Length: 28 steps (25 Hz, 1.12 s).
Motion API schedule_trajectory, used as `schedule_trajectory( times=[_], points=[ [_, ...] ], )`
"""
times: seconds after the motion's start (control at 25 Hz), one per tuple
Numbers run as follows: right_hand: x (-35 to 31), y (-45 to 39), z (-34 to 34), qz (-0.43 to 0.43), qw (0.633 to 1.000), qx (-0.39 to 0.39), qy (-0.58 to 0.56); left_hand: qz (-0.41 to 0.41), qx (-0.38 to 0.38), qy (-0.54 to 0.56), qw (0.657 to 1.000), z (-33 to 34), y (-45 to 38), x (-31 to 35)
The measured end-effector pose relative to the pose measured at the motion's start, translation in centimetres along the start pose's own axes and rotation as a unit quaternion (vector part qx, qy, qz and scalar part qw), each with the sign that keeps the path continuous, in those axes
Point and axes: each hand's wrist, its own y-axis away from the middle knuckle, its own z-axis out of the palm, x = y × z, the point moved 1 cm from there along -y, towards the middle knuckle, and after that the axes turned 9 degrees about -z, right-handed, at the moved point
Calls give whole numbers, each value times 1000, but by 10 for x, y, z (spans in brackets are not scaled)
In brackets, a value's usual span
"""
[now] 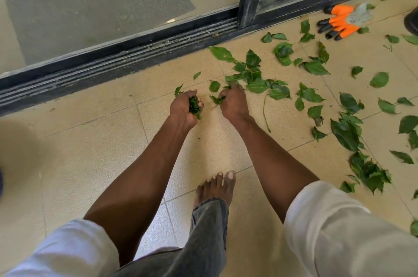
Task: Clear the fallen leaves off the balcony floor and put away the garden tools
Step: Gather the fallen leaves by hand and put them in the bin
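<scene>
Leaves (253, 66) are scattered all over the tiled balcony floor (90, 141), mostly off to the right near the sliding door track (117, 59). Left hand (184, 107) has its grip curled tight around a wad of picked-up leaves (195, 107). Right hand (233, 102) is down at the edge of the pile, fingers pinching a few more. Orange garden gloves (341, 21) lie by the door.
</scene>
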Motion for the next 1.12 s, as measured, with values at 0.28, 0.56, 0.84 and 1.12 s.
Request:
schedule_trajectory(
  times=[0.28, 0.56, 0.84, 1.12],
  points=[
    [-4, 21, -18, -56, 997, 33, -34, 12, 3, 28, 1000, -1, -3, 6],
    [-56, -18, -13, 71, 990, -89, -80, 38, 64, 113, 991, -24, -6, 18],
    [-73, -29, 5, -39, 996, -81, 7, 42, 86, 145, 985, -63, 1, 34],
    [-63, -7, 29, -100, 995, 22, -6, 70, 57, 107, 990, -60, 15, 44]
  ],
)
